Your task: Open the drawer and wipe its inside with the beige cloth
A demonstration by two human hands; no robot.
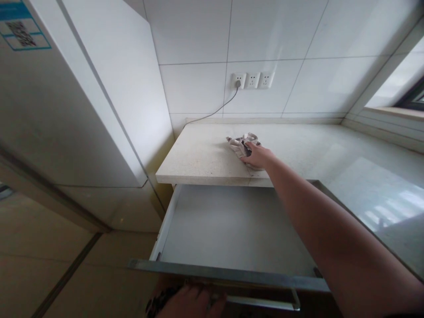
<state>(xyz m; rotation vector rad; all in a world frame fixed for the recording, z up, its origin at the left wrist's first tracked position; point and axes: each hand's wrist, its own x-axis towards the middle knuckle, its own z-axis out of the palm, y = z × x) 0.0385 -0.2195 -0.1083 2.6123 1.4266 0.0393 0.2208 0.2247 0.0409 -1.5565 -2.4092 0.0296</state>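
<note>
A crumpled, light patterned cloth (236,145) lies on the pale countertop (198,152), with my right hand (260,155) closed over it and pressing it to the surface near the front edge. Below the counter a drawer (228,225) is pulled out, its white inside showing. At the bottom of the view my left hand (194,302) is at the drawer front, its fingers curled round one end of the metal drawer handle (261,302). Part of this hand is in shadow and cut off by the frame.
On the tiled wall several things bear on reach: a row of sockets (252,81) with a plug and a grey cord (215,111) trailing to the counter. A tall white cabinet or appliance (109,79) stands at the left. A window (412,99) is at the right.
</note>
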